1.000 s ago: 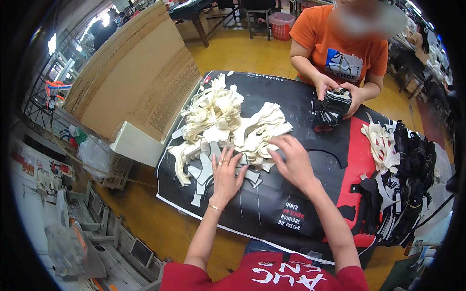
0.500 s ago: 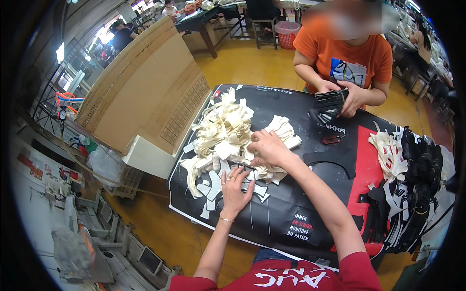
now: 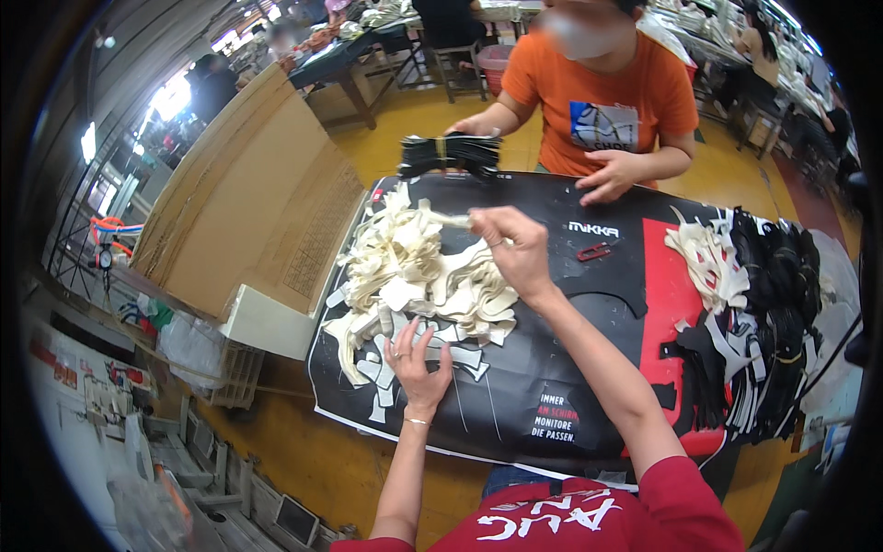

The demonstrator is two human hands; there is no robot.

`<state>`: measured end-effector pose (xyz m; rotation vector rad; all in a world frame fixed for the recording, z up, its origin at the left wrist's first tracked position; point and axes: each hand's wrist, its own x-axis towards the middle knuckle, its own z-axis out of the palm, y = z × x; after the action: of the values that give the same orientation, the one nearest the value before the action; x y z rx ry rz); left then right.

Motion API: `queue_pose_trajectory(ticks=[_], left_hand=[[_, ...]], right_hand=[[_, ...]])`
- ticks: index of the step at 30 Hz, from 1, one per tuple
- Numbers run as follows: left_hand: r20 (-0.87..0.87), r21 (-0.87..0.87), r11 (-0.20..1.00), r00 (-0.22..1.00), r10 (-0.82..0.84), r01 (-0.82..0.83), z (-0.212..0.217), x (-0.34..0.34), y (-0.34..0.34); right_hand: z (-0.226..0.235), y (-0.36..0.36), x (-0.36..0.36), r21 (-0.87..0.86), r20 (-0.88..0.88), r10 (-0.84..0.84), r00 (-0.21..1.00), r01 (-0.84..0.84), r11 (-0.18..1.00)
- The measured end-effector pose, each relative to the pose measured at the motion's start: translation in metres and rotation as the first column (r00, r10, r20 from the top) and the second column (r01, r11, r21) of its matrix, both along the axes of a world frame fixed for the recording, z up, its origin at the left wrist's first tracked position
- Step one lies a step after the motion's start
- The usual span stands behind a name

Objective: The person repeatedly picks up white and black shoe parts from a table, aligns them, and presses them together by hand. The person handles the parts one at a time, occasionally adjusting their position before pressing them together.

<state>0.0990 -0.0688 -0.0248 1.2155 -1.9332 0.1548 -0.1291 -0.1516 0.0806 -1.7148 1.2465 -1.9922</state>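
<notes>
Right hand (image 3: 515,250) has moved farther out, fingers pinched on a cream strip (image 3: 451,220); left hand (image 3: 421,373) half-spread, apparently empty, over grey pieces (image 3: 467,357). Cream pile (image 3: 394,247) beyond left fingers remains loose; banded black bundle (image 3: 460,158) past right fingers, in a co-worker's hand (image 3: 482,123), looks done.

Cream cloth (image 3: 395,258), grey strips (image 3: 467,356), red shirt (image 3: 644,523); yellow floor (image 3: 409,118)

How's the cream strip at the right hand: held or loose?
Held: the right hand pinches one end of the cream strip. Whether its far end is clear of the cream pile: cannot tell.
</notes>
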Motion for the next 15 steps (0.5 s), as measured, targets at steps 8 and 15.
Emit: queue_pose_trajectory(ticks=[8,15], left_hand=[[-0.515,0.184,0.895,0.816,-0.264,0.406,0.089,-0.085,0.062],[-0.776,0.491,0.476,0.614,-0.141,0.729,0.107,-0.121,0.075]], right_hand=[[0.04,0.136,-0.034,0.275,0.501,-0.04,0.865,-0.115,0.955],[-0.002,0.205,-0.031,0.462,0.587,-0.132,0.799,-0.196,0.865]])
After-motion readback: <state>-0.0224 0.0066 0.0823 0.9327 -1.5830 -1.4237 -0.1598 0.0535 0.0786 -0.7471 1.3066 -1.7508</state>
